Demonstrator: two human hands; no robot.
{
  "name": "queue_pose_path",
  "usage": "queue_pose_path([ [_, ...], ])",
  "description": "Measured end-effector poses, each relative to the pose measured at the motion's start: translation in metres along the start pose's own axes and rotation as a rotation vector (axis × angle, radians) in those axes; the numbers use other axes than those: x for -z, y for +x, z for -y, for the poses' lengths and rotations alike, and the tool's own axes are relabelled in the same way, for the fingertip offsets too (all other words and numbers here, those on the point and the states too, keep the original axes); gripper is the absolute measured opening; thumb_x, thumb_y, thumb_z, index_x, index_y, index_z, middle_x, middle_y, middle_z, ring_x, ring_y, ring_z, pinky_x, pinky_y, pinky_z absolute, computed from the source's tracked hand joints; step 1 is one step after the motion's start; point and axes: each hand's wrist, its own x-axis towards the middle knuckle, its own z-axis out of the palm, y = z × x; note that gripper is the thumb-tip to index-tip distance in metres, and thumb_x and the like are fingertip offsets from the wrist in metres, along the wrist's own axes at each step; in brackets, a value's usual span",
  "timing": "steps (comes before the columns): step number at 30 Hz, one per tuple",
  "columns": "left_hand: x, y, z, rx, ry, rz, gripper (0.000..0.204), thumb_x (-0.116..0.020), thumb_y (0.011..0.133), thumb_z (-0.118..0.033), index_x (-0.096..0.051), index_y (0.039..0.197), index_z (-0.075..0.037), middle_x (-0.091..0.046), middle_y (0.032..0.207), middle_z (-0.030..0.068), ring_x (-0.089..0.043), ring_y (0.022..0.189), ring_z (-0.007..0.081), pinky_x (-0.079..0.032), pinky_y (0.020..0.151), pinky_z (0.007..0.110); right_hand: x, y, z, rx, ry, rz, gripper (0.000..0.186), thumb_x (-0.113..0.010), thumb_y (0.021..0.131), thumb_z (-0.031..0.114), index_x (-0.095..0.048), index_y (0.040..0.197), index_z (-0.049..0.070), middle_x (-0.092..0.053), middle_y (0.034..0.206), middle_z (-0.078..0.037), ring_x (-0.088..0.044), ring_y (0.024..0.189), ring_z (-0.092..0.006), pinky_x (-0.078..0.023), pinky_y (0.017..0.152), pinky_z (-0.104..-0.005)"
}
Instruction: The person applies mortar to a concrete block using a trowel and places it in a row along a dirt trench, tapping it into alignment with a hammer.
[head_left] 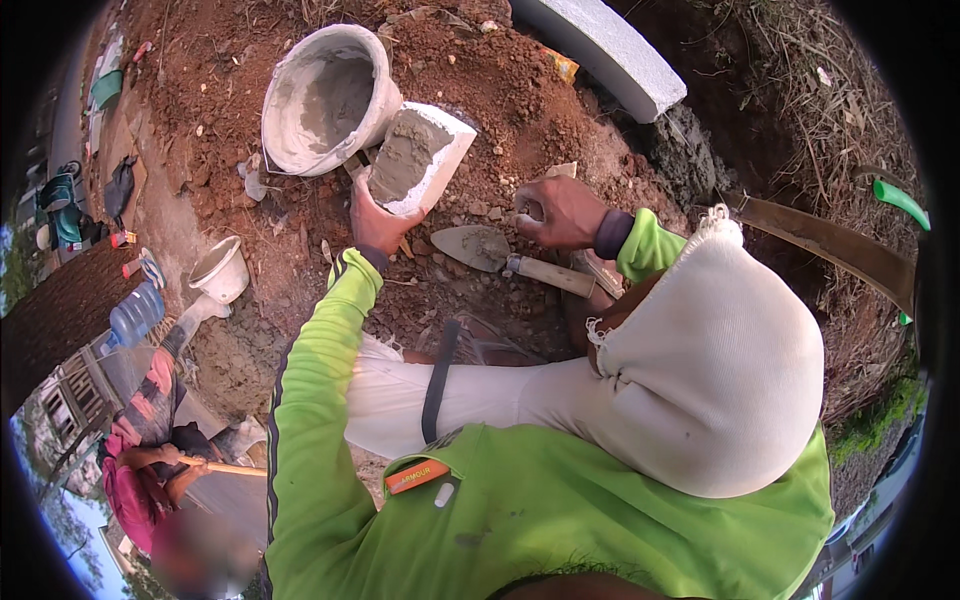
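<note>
My left hand [380,215] grips a white block [452,148] with grey mortar [410,155] spread on its upper face. The block is tilted beside a large mortar-coated white bucket [285,85] with grey mix inside. My right hand [558,213] is closed, with fingertips curled together just above the loose soil; whatever is inside them, if anything, I cannot make out. A pointed trowel [470,246] with a wooden handle [550,275] lies just below my right hand, its blade toward the left.
A long pale concrete piece [600,50] borders a dark trench at upper right. A large blade [820,240] crosses the right side. At left are a small bucket [215,270], a blue water jug [135,315], a tree trunk [55,315] and a co-worker [150,480] holding a wooden handle.
</note>
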Motion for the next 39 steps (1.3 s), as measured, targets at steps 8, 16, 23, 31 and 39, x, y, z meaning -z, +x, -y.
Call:
queue_pose_path([
  [8,0.036,0.009,-0.084,0.288,-0.453,0.167,0.073,-0.092,0.065,-0.023,-0.059,0.125,0.005,-0.069,0.112,0.0136,-0.067,0.098,0.0221,-0.053,0.088,0.034,0.029,0.027,0.004,-0.035,0.169,-0.2,0.043,-0.072,0.081,0.031,-0.068,0.116,0.008,-0.069,0.096,-0.019,-0.07,0.095,-0.034,-0.055,0.084,-0.0433],
  [16,0.069,0.017,-0.17,0.722,-0.878,0.513,0.101,-0.082,0.073,-0.056,-0.039,0.149,-0.005,-0.049,0.142,0.0174,-0.05,0.128,0.0308,-0.037,0.11,0.05,0.049,-0.003,0.01,0.532,-0.458,-0.718,0.088,-0.091,0.067,0.039,-0.049,0.145,0.038,-0.045,0.15,-0.004,-0.042,0.141,-0.0245,-0.032,0.12,-0.0497],
  [23,0.047,0.018,-0.225,0.697,-1.119,0.571,0.122,-0.076,0.068,-0.079,-0.033,0.15,-0.001,-0.045,0.145,0.0168,-0.042,0.138,0.0355,-0.024,0.117,0.06,0.108,-0.012,-0.011,0.654,-0.522,-0.908,0.099,-0.095,0.059,0.033,-0.05,0.146,0.02,-0.051,0.146,-0.009,-0.048,0.139,-0.0304,-0.026,0.124,-0.0556],
  [31,0.069,-0.007,-0.181,0.524,-0.979,0.729,0.082,-0.052,0.1,-0.058,-0.029,0.155,-0.001,-0.048,0.146,0.025,-0.051,0.134,0.0356,-0.041,0.108,0.048,0.166,-0.136,-0.014,0.037,-0.592,-1.262,0.108,-0.092,0.052,0.038,-0.046,0.144,0.005,-0.057,0.126,-0.018,-0.061,0.113,-0.036,-0.056,0.093,-0.0465],
  [39,0.06,-0.019,-0.111,0.519,-0.998,0.507,0.072,-0.049,0.104,-0.048,-0.027,0.158,-0.006,-0.049,0.147,0.0201,-0.051,0.133,0.0318,-0.037,0.112,0.042,0.184,-0.153,-0.065,-0.61,-0.604,-0.863,0.099,-0.087,0.058,0.042,-0.052,0.138,-0.003,-0.06,0.126,-0.017,-0.063,0.115,-0.0343,-0.051,0.1,-0.042],
])
